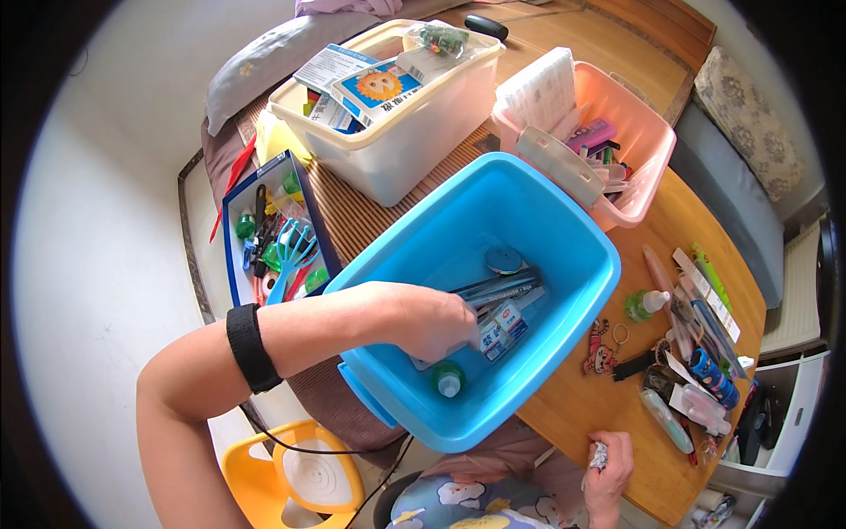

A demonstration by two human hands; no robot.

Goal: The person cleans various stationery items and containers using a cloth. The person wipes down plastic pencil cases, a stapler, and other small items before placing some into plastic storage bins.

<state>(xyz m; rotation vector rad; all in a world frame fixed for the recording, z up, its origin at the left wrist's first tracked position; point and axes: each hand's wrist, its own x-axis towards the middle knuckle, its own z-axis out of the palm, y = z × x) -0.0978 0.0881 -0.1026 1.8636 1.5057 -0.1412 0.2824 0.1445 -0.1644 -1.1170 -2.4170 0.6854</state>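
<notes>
My left hand reaches down into a blue plastic bin. Its fingertips are hidden behind the hand, so whether they grip anything is unclear. Beside it on the bin's floor lie a small white-and-blue box, dark packaged items that bear writing, and a round blue tin. A small green bottle with a white cap sits in the near corner of the bin. At the table's near edge, my right hand is closed around a crumpled silvery-white wrapper.
A white bin holds medicine boxes; a pink bin holds pens and a clear case. Left is a blue-rimmed tray of small goods. Pouches, a green bottle and a keychain lie on the wooden table. A yellow chair stands below.
</notes>
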